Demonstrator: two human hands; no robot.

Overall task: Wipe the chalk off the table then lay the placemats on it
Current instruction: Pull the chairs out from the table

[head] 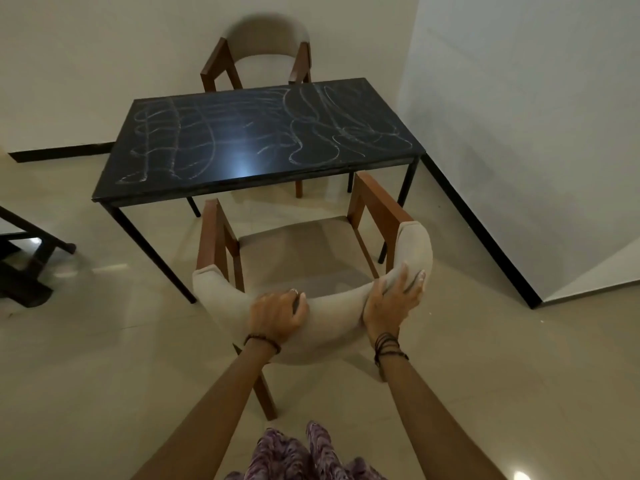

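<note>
2 chairs (313, 271), 1 chalked table (256, 147) at 12. Left hand (277, 315), right hand (393, 301) grip near chair's back. Tile floor (104, 375), white walls (519, 98).

both hands, left hand (277, 315) and right hand (391, 299), grip near chair (332, 317) backrest; chalk scribbles (325, 129) cover dark table (242, 181); second chair (266, 46) beyond.

a home dining corner: dark table (256, 174), upholstered chairs (266, 57), tiled floor (104, 341)
</note>
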